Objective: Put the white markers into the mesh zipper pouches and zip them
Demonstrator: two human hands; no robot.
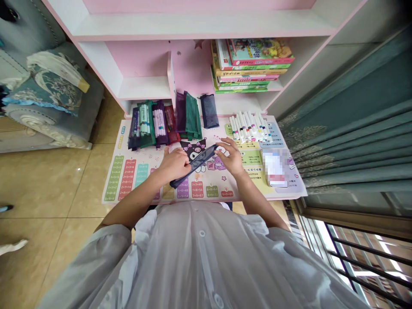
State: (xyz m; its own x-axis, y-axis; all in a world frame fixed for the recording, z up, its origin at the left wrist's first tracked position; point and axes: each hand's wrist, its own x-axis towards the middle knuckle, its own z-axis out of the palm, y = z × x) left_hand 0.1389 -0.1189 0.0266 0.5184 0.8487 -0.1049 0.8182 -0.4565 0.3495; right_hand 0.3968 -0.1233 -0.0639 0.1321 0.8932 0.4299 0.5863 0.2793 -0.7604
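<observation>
A dark blue mesh pencil pouch (202,159) slants between my hands over the desk mat. My left hand (176,164) is closed on its middle and lower part. At the pouch's upper right end, my right hand (229,156) pinches the corner between thumb and fingers. Whether the pouch is unzipped I cannot tell. To the right of my right hand lies a pile of white-barrelled markers (249,126) with coloured bands. Behind my hands, green and purple mesh pouches (192,113) and another dark blue pouch (210,110) lie flat.
Pouches filled with markers (144,122) lie at the desk's back left. A stack of books (251,68) sits on the pink and white shelf (202,25). A blurred-out flat object (275,168) rests at the right. The printed mat (128,141) covers the desk; a curtain (354,111) hangs on the right.
</observation>
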